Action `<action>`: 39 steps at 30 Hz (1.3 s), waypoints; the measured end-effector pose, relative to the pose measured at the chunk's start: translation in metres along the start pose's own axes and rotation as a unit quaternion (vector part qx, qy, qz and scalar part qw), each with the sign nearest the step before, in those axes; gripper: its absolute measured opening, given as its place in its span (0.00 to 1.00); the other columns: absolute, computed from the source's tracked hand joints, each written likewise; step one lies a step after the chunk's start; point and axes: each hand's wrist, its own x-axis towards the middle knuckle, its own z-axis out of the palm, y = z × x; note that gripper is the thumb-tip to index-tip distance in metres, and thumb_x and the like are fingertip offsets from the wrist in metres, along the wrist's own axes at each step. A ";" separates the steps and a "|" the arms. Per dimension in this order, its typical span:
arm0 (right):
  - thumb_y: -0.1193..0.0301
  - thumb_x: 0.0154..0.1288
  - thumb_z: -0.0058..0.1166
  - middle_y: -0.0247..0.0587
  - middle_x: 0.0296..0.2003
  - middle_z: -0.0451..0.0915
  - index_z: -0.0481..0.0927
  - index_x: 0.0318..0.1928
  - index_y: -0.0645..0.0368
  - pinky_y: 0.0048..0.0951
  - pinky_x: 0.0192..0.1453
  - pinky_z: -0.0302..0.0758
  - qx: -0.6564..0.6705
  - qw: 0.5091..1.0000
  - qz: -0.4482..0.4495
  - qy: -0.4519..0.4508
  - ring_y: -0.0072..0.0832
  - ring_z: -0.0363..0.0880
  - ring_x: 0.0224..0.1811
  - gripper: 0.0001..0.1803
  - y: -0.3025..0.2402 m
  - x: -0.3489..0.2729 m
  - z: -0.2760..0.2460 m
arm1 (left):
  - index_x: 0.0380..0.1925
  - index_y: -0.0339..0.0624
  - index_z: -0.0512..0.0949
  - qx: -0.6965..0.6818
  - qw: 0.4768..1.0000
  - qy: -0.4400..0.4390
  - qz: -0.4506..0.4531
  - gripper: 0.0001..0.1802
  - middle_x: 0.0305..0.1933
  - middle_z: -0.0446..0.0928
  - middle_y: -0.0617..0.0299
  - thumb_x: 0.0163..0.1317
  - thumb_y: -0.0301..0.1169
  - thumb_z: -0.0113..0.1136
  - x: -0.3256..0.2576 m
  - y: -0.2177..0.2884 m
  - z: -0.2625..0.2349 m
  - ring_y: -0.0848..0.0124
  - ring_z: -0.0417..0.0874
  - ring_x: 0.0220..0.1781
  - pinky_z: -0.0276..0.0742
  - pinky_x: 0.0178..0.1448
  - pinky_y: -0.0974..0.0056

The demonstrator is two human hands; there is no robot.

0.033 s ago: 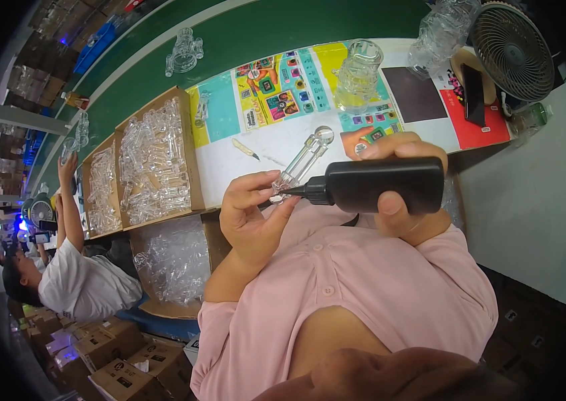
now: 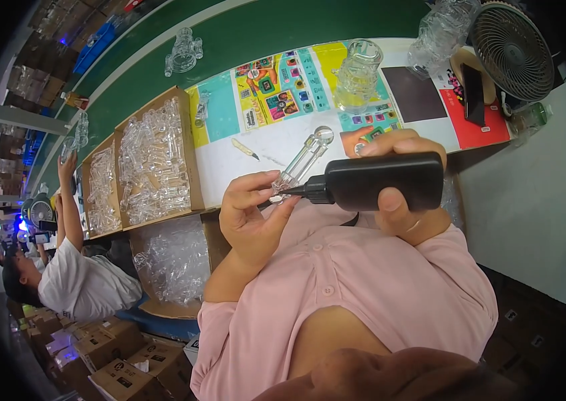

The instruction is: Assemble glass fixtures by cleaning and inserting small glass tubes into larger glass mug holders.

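Observation:
My left hand pinches the lower end of a clear glass tube with a round ball at its top, held tilted over the table edge. In my right hand lies a black squeeze bottle, held sideways. Its black nozzle tip touches the tube's lower end, right by my left fingers. Both hands are close to my chest, above my pink shirt.
Cardboard trays of clear glass pieces sit at the left on the white table. A clear glass jar-like piece stands on colourful printed sheets. A small fan stands at the right. Another person works at the left.

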 end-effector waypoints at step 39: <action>0.69 0.53 0.62 0.55 0.36 0.74 0.62 0.47 0.61 0.30 0.28 0.73 -0.030 0.987 -0.158 -0.023 0.34 0.75 0.27 0.26 -0.004 -0.013 0.006 | 0.40 0.35 0.70 0.029 0.997 -0.056 -0.043 0.21 0.43 0.74 0.49 0.44 0.14 0.64 0.002 0.007 -0.011 0.64 0.75 0.47 0.71 0.52 0.65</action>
